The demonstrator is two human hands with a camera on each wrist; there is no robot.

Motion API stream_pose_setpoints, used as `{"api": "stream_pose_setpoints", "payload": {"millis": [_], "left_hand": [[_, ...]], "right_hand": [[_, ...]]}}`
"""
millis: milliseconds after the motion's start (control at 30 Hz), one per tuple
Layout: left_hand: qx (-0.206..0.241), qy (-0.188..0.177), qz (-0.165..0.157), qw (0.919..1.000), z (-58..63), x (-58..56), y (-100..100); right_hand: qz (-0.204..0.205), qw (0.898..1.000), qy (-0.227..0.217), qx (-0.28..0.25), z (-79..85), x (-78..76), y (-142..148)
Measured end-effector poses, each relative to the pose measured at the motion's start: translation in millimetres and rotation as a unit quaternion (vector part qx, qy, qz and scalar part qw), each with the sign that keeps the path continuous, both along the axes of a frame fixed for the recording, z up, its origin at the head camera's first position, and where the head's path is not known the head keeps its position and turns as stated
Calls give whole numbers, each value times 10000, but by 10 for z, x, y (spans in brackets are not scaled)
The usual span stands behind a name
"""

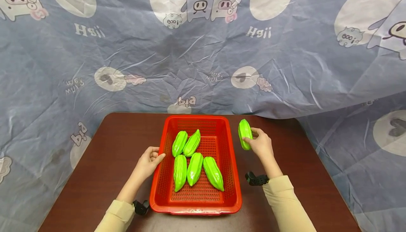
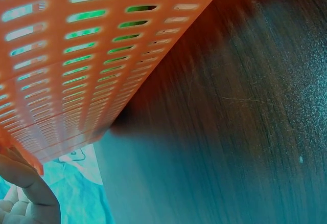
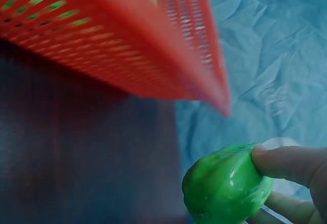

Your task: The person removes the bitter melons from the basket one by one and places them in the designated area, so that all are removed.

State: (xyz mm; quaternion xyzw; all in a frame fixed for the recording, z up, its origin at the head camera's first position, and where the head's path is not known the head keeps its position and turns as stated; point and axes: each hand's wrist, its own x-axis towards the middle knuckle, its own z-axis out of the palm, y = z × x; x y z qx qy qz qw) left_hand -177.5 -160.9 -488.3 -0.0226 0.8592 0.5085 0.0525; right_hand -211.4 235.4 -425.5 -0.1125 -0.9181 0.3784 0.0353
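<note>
A red plastic basket (image 1: 196, 209) with slotted walls stands on the table. Inside lie several bright green ridged bitter melons, two toward the back, one of them (image 1: 179, 144) at the left wall, and a row nearer the front with one (image 1: 213, 174) at its right end. My left hand (image 1: 148, 163) grips the basket's left rim, thumb over the top and fingers outside. Beyond the basket's right wall, my right hand (image 1: 261, 143) pinches another bitter melon (image 3: 225, 188) between thumb and fingers, its length running roughly front to back.
The dark brown wooden table (image 1: 120, 144) reaches out on both sides of the basket. A grey-blue cloth (image 1: 203, 56) with cartoon prints hangs behind the table and along its sides. Black wrist cameras (image 1: 256, 179) sit on both wrists.
</note>
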Motion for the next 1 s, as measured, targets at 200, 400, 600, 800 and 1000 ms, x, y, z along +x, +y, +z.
{"api": "stream_pose_setpoints", "payload": {"millis": [200,400,600,800,1000], "left_hand": [[40,4,-3,10000,7,3,0],[100,-19,32,9999,-7,2,4],[186,-12,24,9998,-16,3,3],[263,-5,18,9997,-19,3,2],[306,-35,21,9995,-16,5,3]], "right_hand": [[-72,9998,-190,77,-295,22,65],[-96,9993,-355,61,-490,51,87],[-133,9986,-508,23,-612,55,84],[-137,9984,-540,40,-717,47,71],[-176,9985,-510,63,-782,42,48]]}}
